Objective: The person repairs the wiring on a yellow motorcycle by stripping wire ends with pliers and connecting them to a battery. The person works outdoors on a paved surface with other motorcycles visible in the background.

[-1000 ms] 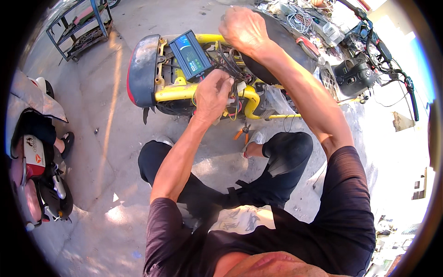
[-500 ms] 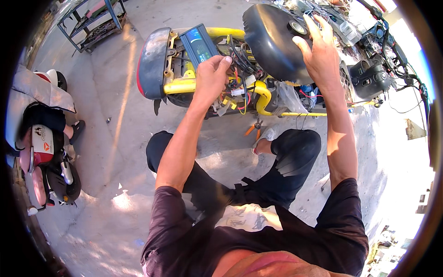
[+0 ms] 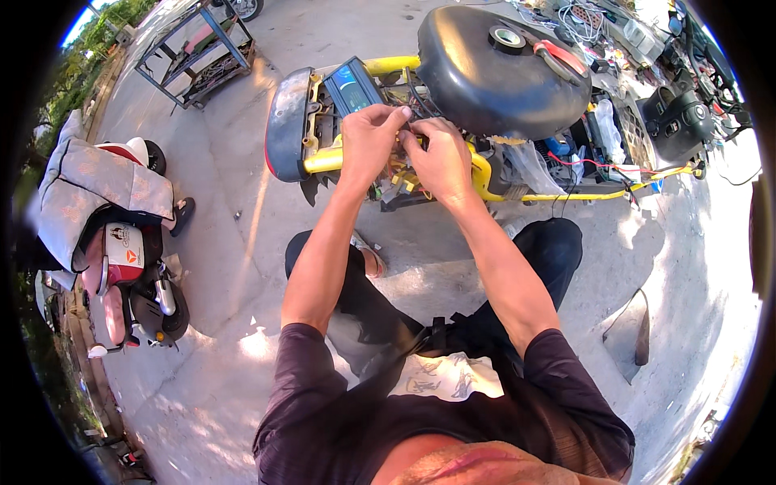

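Observation:
My left hand (image 3: 370,147) and my right hand (image 3: 443,160) meet fingertip to fingertip over the open yellow scooter frame (image 3: 326,160). Both are closed in a pinch; what lies between the fingers is too small to make out. Beneath them, loose wires and connectors (image 3: 402,179) fill the frame, partly hidden by my hands. A blue-and-black electronic box (image 3: 353,86) rests on the frame just beyond my left hand. To the right, a black saddle (image 3: 477,77) lies across the frame, bearing a roll of black tape (image 3: 507,38) and red-handled pliers (image 3: 559,61).
At the far left stands a metal cart (image 3: 196,61). A parked scooter (image 3: 133,250) with a quilted cover (image 3: 109,182) is at left. Several loose cables (image 3: 584,20) and parts lie at the far right. A dark handled tool (image 3: 643,339) lies on the concrete at right.
My right hand has left the tape roll on the saddle and come left to meet my left hand over the wires. The pliers on the saddle now show; the view has shifted.

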`<state>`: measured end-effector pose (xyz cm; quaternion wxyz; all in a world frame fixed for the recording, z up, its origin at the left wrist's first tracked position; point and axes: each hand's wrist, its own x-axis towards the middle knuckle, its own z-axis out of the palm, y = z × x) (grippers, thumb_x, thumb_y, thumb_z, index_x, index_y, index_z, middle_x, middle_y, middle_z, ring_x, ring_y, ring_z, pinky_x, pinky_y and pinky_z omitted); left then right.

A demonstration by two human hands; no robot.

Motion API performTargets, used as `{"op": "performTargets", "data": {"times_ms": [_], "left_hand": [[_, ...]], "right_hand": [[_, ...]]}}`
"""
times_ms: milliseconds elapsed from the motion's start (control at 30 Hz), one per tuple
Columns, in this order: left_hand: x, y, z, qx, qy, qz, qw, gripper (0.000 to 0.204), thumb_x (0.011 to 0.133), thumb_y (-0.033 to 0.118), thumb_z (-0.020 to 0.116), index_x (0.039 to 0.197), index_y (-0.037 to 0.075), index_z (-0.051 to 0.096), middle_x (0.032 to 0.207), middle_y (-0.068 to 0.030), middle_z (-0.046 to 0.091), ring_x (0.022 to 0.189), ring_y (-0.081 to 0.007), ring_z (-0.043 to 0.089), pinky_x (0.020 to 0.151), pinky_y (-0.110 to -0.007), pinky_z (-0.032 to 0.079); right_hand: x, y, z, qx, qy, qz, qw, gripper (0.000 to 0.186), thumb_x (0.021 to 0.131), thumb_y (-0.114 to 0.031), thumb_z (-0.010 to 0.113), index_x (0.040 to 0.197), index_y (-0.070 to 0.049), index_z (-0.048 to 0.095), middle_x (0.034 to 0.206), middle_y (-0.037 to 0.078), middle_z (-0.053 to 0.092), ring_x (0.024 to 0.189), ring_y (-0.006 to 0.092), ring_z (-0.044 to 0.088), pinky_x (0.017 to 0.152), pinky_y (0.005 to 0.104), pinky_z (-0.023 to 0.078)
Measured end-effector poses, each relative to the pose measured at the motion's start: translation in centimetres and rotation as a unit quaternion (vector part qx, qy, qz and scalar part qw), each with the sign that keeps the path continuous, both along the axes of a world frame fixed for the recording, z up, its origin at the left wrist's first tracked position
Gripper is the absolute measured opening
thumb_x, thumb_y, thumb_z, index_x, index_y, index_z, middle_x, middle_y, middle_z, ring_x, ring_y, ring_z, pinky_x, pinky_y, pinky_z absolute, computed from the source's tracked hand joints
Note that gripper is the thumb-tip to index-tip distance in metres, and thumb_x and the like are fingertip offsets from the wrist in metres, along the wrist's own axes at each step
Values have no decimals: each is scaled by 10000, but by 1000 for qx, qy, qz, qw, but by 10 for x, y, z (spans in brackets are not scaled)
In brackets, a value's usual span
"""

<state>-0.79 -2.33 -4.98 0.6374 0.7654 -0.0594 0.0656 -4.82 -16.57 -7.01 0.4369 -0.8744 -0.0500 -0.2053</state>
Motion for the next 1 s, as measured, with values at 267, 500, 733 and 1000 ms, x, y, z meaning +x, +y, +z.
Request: {"op": "performTargets", "data": {"times_ms": [267,500,733,1000], "left_hand": [[10,2,10,175,17,52,983,364,901,396,785,957,42,849,863,-138,813,825,-273,789,784,-410,586],[15,13,19,338,51,53,938,415,852,451,760,888,44,830,806,-159,781,832,-338,769,782,-443,578],[6,29,34,492,3,121,862,410,876,400,838,1097,60,783,948,-104,755,945,-239,743,804,-394,543],[-17,31,38,407,-301,-100,857,196,947,265,780,1074,115,784,1101,-31,661,886,-272,726,738,-443,577]], "right_hand": [[7,-10,-5,98,-1,62,993,202,929,-168,739,1027,1,792,1010,181,761,939,373,719,849,450,547],[12,-7,-21,181,-18,85,980,204,930,-152,740,1038,15,786,990,154,767,900,301,736,819,401,559],[14,-8,-25,215,-9,81,973,235,927,-165,745,1049,33,778,985,147,767,897,277,739,821,381,563],[14,-9,-26,168,-32,77,982,221,930,-153,744,1052,26,786,1018,157,777,930,308,750,861,391,563]]}}
